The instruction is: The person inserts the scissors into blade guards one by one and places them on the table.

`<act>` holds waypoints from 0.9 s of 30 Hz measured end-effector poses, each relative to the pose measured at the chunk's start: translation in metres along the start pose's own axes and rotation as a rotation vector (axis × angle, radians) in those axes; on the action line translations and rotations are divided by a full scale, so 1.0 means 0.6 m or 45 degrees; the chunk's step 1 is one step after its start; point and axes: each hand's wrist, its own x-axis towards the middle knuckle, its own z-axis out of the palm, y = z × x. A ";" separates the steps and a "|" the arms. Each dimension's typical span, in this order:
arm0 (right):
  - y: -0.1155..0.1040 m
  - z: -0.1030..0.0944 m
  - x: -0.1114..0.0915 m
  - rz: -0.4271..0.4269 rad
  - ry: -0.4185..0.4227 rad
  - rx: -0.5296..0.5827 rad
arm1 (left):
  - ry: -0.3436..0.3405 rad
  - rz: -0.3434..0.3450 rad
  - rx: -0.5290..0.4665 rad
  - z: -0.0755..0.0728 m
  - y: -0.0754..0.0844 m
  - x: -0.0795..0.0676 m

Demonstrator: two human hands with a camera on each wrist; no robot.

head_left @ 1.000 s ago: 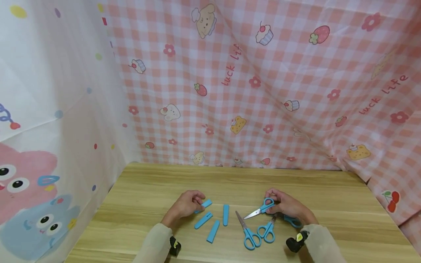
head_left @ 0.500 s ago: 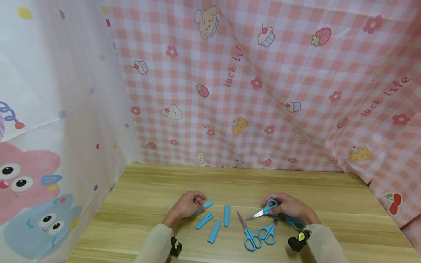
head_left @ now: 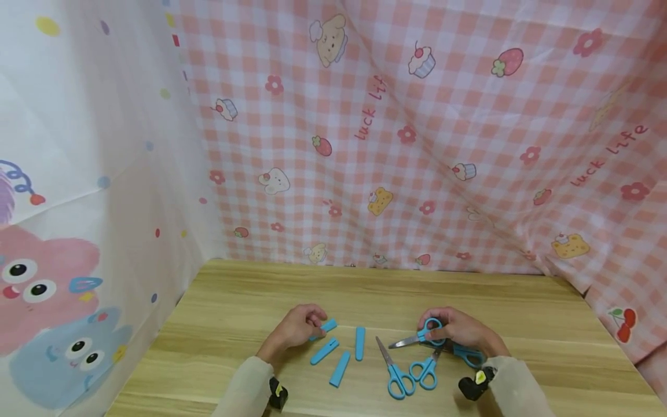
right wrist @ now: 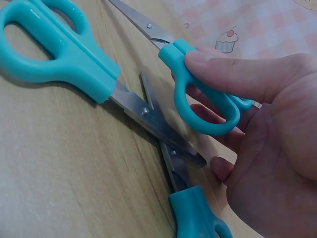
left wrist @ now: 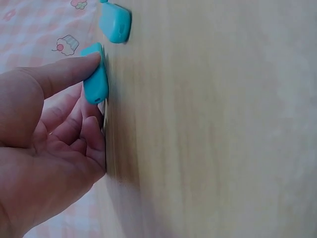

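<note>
Pink check cloth (head_left: 292, 133) behind; whitish cartoon cloth (head_left: 125, 231) on L. Wood tabletop (head_left: 250, 289) carries all the kit. R half: three loose prs of scissors, i.e. near pr (head_left: 394, 372), mid pr (head_left: 428, 365), far-R pr (head_left: 462, 352) just by the R wrist. Mid & far-R blades cross, per R wrist view. Poss. trouble: R fingertips lie near those bare blades, so a careless shift might nick one or drag the prs. Also, a weak pinch could let a cap slip. R hand (head_left: 455, 327) pinches held scissors (head_left: 423, 335) by handle, thumb on top, fingers curled behind; blades pt L, look together. L hand (head_left: 299, 325) pinches blue cap (left wrist: 95, 84), thumb vs. fingers; whether cap touches wood, can't tell. Smallest: three loose caps (head_left: 339, 369) between L hand & scissors.
</note>
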 end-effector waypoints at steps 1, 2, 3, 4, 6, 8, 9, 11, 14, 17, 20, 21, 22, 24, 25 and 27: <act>0.000 0.000 -0.001 0.001 0.004 -0.008 | -0.002 0.005 -0.004 0.000 0.000 -0.001; 0.000 0.000 -0.001 -0.001 0.008 -0.019 | -0.003 0.008 -0.008 0.001 0.000 -0.001; 0.000 -0.001 -0.002 -0.006 0.013 -0.034 | -0.005 0.012 -0.014 0.001 0.000 -0.002; 0.000 -0.002 -0.002 -0.009 0.015 -0.037 | -0.006 0.017 -0.021 0.001 0.000 -0.003; 0.000 -0.002 -0.004 -0.010 0.031 -0.061 | -0.005 0.034 -0.027 0.001 0.001 -0.003; -0.001 -0.003 -0.006 -0.009 0.043 -0.064 | -0.003 0.042 -0.032 0.001 0.002 -0.004; -0.002 -0.003 -0.008 -0.004 0.051 -0.063 | 0.000 0.043 -0.032 0.001 0.003 -0.004; -0.004 -0.003 -0.011 0.000 0.068 -0.077 | 0.011 0.038 -0.027 0.000 0.004 -0.004; -0.008 -0.003 -0.016 0.003 0.088 -0.091 | 0.030 0.021 -0.014 -0.003 0.005 -0.004; -0.009 -0.003 -0.020 0.001 0.102 -0.102 | 0.038 0.002 -0.009 -0.006 0.007 -0.005; -0.009 -0.003 -0.021 -0.014 0.112 -0.114 | 0.032 -0.006 -0.014 -0.008 0.009 -0.006; -0.009 -0.003 -0.021 -0.022 0.113 -0.120 | 0.029 -0.004 -0.015 -0.009 0.010 -0.006; -0.009 -0.003 -0.021 -0.029 0.112 -0.122 | 0.027 -0.001 -0.017 -0.009 0.011 -0.007; -0.010 -0.003 -0.021 -0.040 0.113 -0.124 | 0.024 -0.002 -0.022 -0.009 0.012 -0.008; -0.011 -0.004 -0.021 -0.042 0.113 -0.122 | 0.024 0.000 -0.024 -0.009 0.013 -0.008; -0.012 -0.004 -0.021 -0.045 0.113 -0.108 | 0.025 0.001 -0.038 -0.008 0.014 -0.008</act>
